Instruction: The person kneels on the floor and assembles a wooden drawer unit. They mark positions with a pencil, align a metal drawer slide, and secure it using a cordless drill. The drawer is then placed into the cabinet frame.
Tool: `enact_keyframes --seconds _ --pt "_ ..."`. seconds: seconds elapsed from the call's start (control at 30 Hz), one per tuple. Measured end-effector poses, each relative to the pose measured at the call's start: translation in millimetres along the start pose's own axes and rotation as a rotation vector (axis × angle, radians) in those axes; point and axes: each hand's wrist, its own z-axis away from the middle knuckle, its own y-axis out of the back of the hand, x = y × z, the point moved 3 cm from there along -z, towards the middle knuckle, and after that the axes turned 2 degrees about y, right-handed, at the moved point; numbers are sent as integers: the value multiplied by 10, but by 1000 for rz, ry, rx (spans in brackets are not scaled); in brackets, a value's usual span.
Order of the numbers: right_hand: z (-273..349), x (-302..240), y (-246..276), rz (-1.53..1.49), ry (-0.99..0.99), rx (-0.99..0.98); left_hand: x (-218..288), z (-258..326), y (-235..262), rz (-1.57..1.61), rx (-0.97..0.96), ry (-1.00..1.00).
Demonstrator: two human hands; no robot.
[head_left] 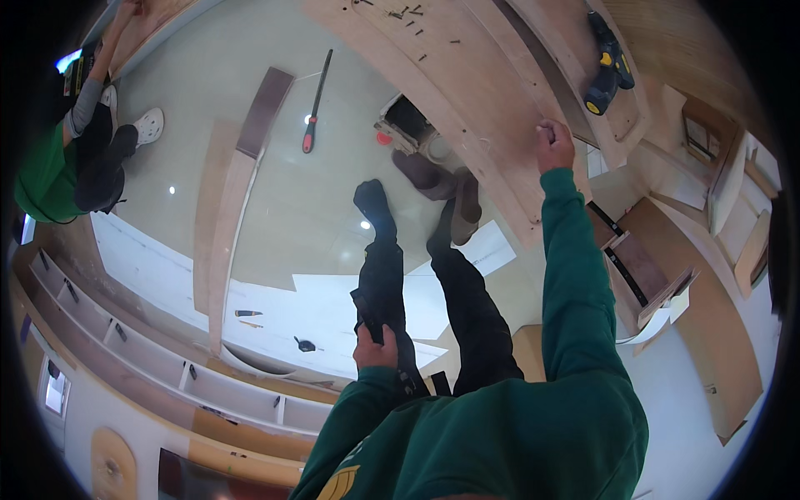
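Observation:
My left hand (375, 347) is closed around a flat black object (365, 309), held low over my left leg; its kind does not show. My right arm reaches forward, and my right hand (555, 146) is curled closed at the edge of a long, pale wooden panel (492, 125). Whatever its fingers hold, if anything, is hidden. Several loose screws (408, 22) lie scattered on the panel's far part. Beyond my right hand, a black and yellow cordless drill (608, 73) rests on a neighbouring wooden piece.
On the floor ahead lie a red-handled file (313, 108) and a long wooden board (237, 187). A brown shoe (423, 173) sits near my feet. White sheets (333, 321) cover the floor at left. A co-worker in green (50, 179) is far left; cut panels (700, 308) stand right.

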Motion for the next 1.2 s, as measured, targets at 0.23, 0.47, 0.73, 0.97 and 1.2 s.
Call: enact_keyframes --seconds 0.23,0.47,0.73,0.97,1.2 --pt "257 139 -163 -130 -215 283 71 -82 -57 49 75 -79" --pt "281 531 -144 -209 -226 378 64 -101 -30 57 23 -55" --pt "134 297 -152 154 -18 252 33 -109 -28 20 7 -29" --pt "26 374 -233 53 -64 180 20 -113 -18 20 75 -100" --pt "-284 -796 -421 -1649 -521 -5 18 -103 -56 16 80 -75"
